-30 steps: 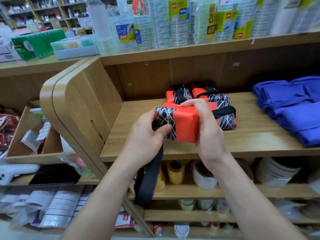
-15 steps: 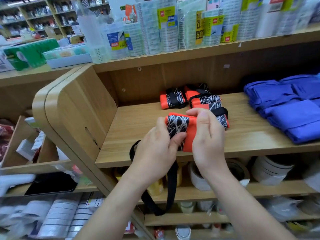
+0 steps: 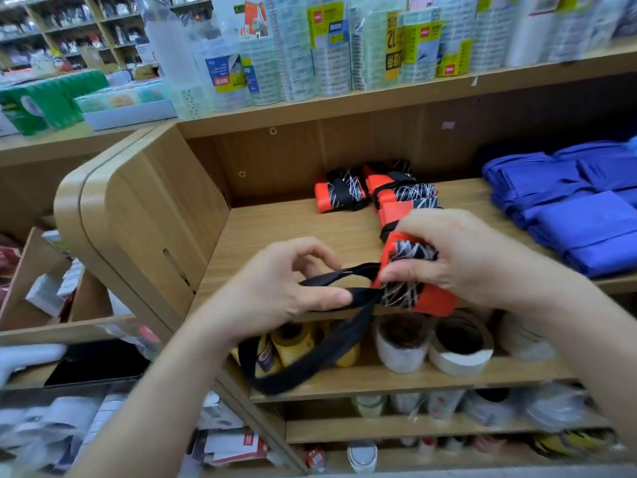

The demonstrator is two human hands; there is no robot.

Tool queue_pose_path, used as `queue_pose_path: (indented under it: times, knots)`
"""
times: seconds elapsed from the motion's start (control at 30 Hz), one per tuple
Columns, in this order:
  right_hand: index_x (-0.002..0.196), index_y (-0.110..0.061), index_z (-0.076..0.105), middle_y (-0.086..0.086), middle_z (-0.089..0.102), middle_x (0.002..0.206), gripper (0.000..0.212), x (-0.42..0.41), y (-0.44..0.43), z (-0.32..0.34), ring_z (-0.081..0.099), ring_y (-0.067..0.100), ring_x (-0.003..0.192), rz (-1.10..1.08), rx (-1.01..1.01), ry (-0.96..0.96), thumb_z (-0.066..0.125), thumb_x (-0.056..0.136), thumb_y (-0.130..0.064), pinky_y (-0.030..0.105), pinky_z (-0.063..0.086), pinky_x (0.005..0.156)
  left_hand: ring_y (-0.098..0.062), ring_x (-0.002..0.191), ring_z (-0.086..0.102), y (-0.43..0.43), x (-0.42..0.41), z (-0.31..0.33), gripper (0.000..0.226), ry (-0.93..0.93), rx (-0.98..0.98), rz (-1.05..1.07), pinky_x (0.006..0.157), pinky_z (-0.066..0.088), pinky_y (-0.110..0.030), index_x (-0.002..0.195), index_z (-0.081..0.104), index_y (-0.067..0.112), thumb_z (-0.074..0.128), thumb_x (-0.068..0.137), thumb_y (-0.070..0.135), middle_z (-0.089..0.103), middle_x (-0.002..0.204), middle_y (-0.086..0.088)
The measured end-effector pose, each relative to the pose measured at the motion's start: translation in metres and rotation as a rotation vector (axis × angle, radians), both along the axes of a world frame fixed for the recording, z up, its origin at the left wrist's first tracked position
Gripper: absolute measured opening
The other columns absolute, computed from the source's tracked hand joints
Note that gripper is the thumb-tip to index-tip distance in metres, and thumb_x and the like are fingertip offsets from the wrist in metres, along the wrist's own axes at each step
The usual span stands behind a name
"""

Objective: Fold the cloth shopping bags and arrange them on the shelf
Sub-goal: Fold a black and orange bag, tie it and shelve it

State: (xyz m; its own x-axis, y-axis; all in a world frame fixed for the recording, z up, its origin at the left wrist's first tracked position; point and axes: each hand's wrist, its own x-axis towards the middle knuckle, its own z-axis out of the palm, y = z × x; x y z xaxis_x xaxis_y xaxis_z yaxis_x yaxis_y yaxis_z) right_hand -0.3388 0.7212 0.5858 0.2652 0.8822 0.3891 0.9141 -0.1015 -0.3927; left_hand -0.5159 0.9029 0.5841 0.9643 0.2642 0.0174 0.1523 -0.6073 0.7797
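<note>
Head view: wooden shelf [image 3: 303, 232] carries a stack of blue bags [image 3: 582, 219] at its right edge and folded orange-and-black bags [image 3: 339, 194] near the back. Right hand [image 3: 468, 257] curls round a folded orange bag [image 3: 436, 300] above the front edge, its long axis slanting back-left to front-right. Left hand [image 3: 279, 291] pinches the bag's black strap [image 3: 327, 353], which runs out leftward, then loops down below the edge.

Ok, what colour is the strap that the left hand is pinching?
Plain black; the strap, pinched by the left hand, shows clearly in the head view.
</note>
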Motion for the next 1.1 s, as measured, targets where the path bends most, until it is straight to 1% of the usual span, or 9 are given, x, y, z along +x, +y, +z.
queue_pose_path:
  times: [0.27, 0.4, 0.57, 0.67, 0.77, 0.83, 0.9, 0.97, 1.1]
  knots:
    - [0.089, -0.032, 0.055, -0.018, 0.067, 0.076, 0.057, 0.011, -0.030, 0.006, 0.063, 0.005, 0.065, -0.006, -0.029, 0.193, 0.073, 0.052, -0.072, 0.018, 0.045, 0.051, -0.012, 0.058, 0.060, 0.040, -0.024, -0.006, 0.034, -0.231, -0.506, 0.178, 0.051, 0.047, -0.019, 0.090, 0.076, 0.018, 0.080, 0.072, 0.046, 0.070, 0.073, -0.006]
    - [0.095, -0.034, 0.052, -0.013, 0.067, 0.074, 0.056, 0.013, -0.032, 0.006, 0.063, 0.005, 0.065, -0.049, -0.074, 0.095, 0.066, 0.059, -0.075, 0.033, 0.052, 0.057, -0.005, 0.084, 0.066, 0.024, -0.021, -0.009, 0.011, -0.232, -0.064, 0.352, 0.073, 0.049, -0.027, 0.087, 0.075, 0.031, 0.064, 0.089, 0.027, 0.073, 0.086, 0.006]
    - [0.092, -0.031, 0.049, -0.004, 0.065, 0.067, 0.057, 0.011, -0.029, 0.012, 0.060, 0.013, 0.061, -0.058, -0.093, 0.003, 0.058, 0.062, -0.079, 0.043, 0.051, 0.056, -0.007, 0.094, 0.062, -0.034, -0.022, 0.019, 0.014, -0.732, 0.618, 0.063, 0.084, 0.049, -0.020, 0.101, 0.070, 0.019, 0.064, 0.093, 0.028, 0.067, 0.099, 0.009]
    - [0.089, -0.029, 0.051, -0.006, 0.063, 0.067, 0.054, 0.008, -0.027, 0.017, 0.058, 0.011, 0.061, -0.038, -0.073, 0.001, 0.063, 0.062, -0.074, 0.042, 0.050, 0.057, -0.015, 0.099, 0.061, -0.068, -0.007, 0.005, 0.057, -0.409, 0.867, -0.099, 0.082, 0.051, -0.029, 0.118, 0.062, 0.018, 0.061, 0.082, 0.061, 0.066, 0.108, 0.004]
    - [0.086, -0.030, 0.054, -0.007, 0.067, 0.074, 0.049, 0.008, -0.030, 0.022, 0.062, 0.011, 0.068, 0.003, -0.043, 0.089, 0.066, 0.061, -0.070, 0.038, 0.051, 0.061, -0.017, 0.097, 0.062, -0.063, 0.001, -0.014, 0.051, -0.132, 0.940, -0.014, 0.076, 0.048, -0.030, 0.125, 0.052, 0.028, 0.066, 0.081, 0.052, 0.065, 0.106, 0.007]
    - [0.086, -0.032, 0.057, -0.012, 0.069, 0.080, 0.041, 0.014, -0.037, 0.025, 0.066, 0.008, 0.071, 0.015, -0.033, 0.187, 0.073, 0.062, -0.060, 0.030, 0.051, 0.061, -0.012, 0.087, 0.063, -0.043, -0.005, -0.019, 0.024, -0.076, 0.850, -0.060, 0.067, 0.042, -0.025, 0.110, 0.058, 0.036, 0.062, 0.087, 0.043, 0.064, 0.088, 0.013]
    - [0.085, -0.033, 0.060, -0.013, 0.071, 0.081, 0.033, 0.022, -0.045, 0.026, 0.068, 0.006, 0.072, 0.023, -0.021, 0.267, 0.078, 0.063, -0.049, 0.021, 0.052, 0.059, -0.006, 0.070, 0.063, -0.023, -0.014, -0.017, 0.007, -0.034, 0.475, -0.142, 0.060, 0.043, -0.019, 0.092, 0.067, 0.034, 0.068, 0.087, 0.039, 0.062, 0.072, 0.012]
    - [0.083, -0.032, 0.061, -0.012, 0.072, 0.083, 0.028, 0.028, -0.050, 0.024, 0.069, 0.004, 0.073, 0.072, 0.009, 0.393, 0.081, 0.064, -0.039, 0.014, 0.051, 0.060, -0.005, 0.062, 0.059, -0.010, -0.026, -0.005, 0.023, -0.140, 0.030, -0.146, 0.057, 0.044, -0.017, 0.082, 0.071, 0.022, 0.078, 0.077, 0.044, 0.064, 0.067, 0.003]
    - [0.085, -0.030, 0.062, -0.008, 0.072, 0.091, 0.026, 0.031, -0.046, 0.014, 0.069, 0.005, 0.086, 0.173, 0.064, 0.559, 0.081, 0.068, -0.031, 0.012, 0.050, 0.071, -0.017, 0.060, 0.057, -0.006, -0.031, 0.022, 0.034, -0.478, -0.405, -0.238, 0.059, 0.040, -0.024, 0.077, 0.073, 0.016, 0.083, 0.067, 0.047, 0.065, 0.064, -0.001]
